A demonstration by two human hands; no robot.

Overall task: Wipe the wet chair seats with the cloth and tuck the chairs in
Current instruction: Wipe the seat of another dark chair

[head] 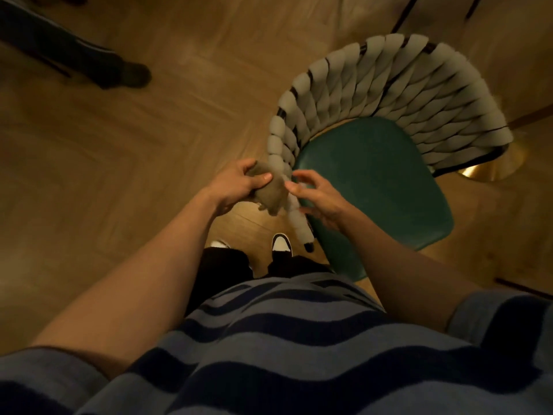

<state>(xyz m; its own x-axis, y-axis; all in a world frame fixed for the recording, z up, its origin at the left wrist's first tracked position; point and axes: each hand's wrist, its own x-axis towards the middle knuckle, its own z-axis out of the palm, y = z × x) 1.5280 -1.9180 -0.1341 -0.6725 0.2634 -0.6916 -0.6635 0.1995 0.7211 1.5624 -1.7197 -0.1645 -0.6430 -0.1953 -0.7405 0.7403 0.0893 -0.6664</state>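
One chair stands on the wooden floor, with a smooth teal seat of rounded outline and a curved back woven from thick, soft grey padded strands over a dark frame. One cloth, tan and bunched into a soft lump, sits just beside the near end of the chair's woven back, gripped in the left hand with thumb and fingers curled round it. The right hand hovers over the seat's edge, fingers spread and loosely bent, holding nothing. Two white-toed shoes show below, and a second person's dark leg at upper left.
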